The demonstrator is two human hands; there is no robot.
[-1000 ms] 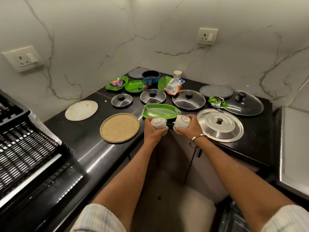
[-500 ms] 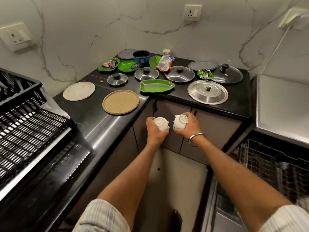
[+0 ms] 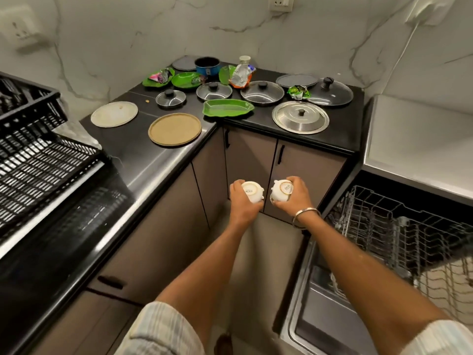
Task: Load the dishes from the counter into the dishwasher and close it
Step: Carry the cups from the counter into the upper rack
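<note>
Fingers of the left hand [image 3: 244, 201] and right hand [image 3: 294, 198] each curl round an upturned white cup [image 3: 252, 192] – well beyond them, lids and plates remain on the surface [image 3: 122, 155]; the dishwasher rack [image 3: 409, 226] to their right looks mostly unfilled.

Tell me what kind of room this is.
A home kitchen, most likely. A black counter in a corner holds pot lids and plates, an open dishwasher stands at the right, and each hand grips a white cup.
</note>
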